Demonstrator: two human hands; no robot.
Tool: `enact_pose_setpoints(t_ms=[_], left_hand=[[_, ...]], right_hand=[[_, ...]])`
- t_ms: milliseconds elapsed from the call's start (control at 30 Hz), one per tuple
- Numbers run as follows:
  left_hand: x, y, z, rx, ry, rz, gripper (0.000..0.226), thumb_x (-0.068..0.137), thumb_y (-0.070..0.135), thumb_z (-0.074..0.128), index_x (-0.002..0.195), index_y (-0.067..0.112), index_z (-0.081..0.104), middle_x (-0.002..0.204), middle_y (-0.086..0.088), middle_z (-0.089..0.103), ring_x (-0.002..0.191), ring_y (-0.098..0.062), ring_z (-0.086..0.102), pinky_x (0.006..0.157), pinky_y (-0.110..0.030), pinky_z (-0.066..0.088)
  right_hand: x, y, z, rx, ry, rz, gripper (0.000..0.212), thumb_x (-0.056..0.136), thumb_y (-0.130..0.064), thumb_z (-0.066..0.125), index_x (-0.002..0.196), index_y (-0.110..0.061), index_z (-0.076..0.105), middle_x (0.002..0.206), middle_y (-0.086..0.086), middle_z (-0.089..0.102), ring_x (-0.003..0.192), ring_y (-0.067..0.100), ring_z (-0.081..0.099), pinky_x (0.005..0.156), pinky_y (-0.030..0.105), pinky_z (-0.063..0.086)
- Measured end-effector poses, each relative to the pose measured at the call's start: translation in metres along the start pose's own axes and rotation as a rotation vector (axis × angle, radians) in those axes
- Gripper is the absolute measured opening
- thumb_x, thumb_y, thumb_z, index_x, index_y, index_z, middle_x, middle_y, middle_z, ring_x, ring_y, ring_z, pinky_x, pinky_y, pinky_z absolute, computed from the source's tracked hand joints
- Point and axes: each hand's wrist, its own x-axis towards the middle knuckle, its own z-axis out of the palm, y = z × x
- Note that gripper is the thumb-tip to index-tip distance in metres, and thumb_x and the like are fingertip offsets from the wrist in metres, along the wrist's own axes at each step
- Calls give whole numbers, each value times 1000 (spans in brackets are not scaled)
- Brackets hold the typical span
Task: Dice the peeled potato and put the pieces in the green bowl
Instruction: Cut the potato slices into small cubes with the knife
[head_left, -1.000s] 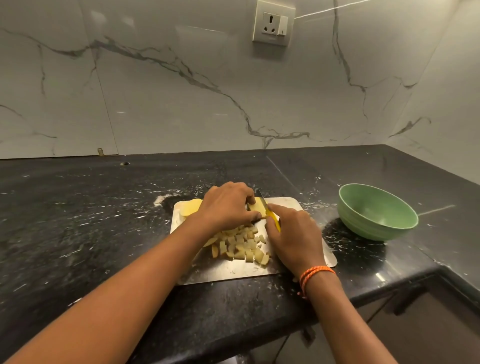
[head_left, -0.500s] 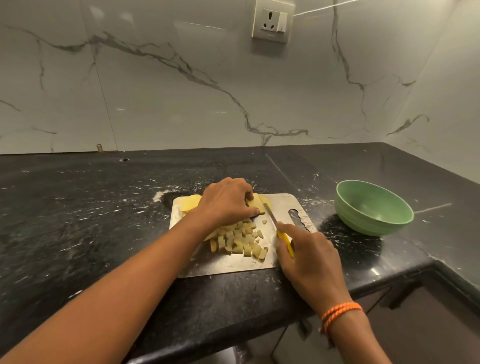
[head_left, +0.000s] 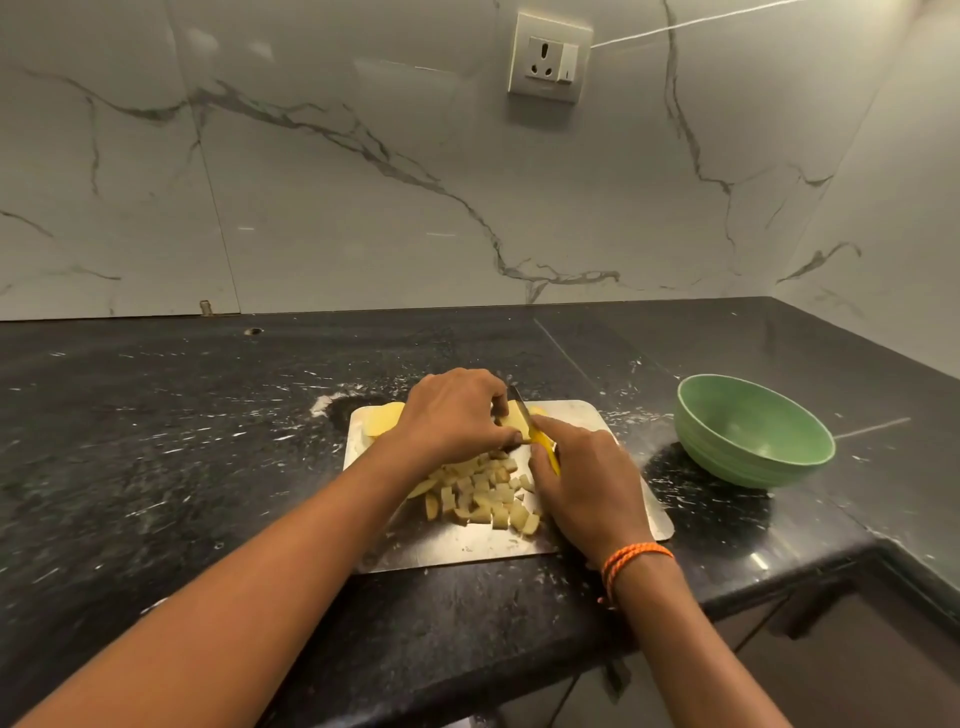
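On black counter (head_left: 156, 441) by marble wall (head_left: 363, 208): left fingers (head_left: 501, 410) hold potato (head_left: 511, 418), right (head_left: 582, 473) grip knife (head_left: 545, 449)

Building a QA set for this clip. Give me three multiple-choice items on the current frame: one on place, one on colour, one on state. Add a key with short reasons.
1. Where does the green bowl stand?
A. On the cutting board
B. On the counter, right of the cutting board
C. On the counter, left of the cutting board

2. What colour is the knife handle?
A. Yellow
B. Red
C. Black

3. What is in the bowl?
A. All the diced pieces
B. A whole potato
C. Nothing visible

Key:
1 B: the bowl sits on the dark counter, to the right of the cutting board.
2 A: the knife in the right hand shows a yellow handle.
3 C: the bowl's inside shows bare green; the potato cubes lie on the board, and the left hand holds the uncut potato.
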Motion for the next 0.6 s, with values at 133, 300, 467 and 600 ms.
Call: enact_pose_setpoints(t_ms=[133,300,467,600], left_hand=[[1,0,2,4,20,2,40,88,64,74,111,31,74,117,9,73,95,-11,61,76,-30,45],[1,0,5,-2,49,-11,39,87,63,74,109,31,75,114,9,74,93,-11,60,85,-34,47],[1,0,6,-13,44,-10,39,88,62,75,112,31,75,117,9,74,93,-10,56,86,-35,45],[1,-1,6,-10,39,-16,41,87,65,75,111,31,75,115,9,74,91,-12,58,85,-36,46]], right_hand=[[7,1,6,-71,-49,13,31,97,-31,51,123,-25,65,96,10,73,89,33,65,70,43,53],[-2,0,4,-59,-56,12,28,97,-32,51,120,-24,65,94,9,71,90,33,64,71,44,54],[-33,4,-9,-31,-2,-14,33,95,-35,57,127,-31,63,81,1,72,77,27,66,63,42,54],[-55,10,-18,-32,46,18,32,93,-35,61,125,-31,64,82,1,74,76,27,68,64,41,54]])
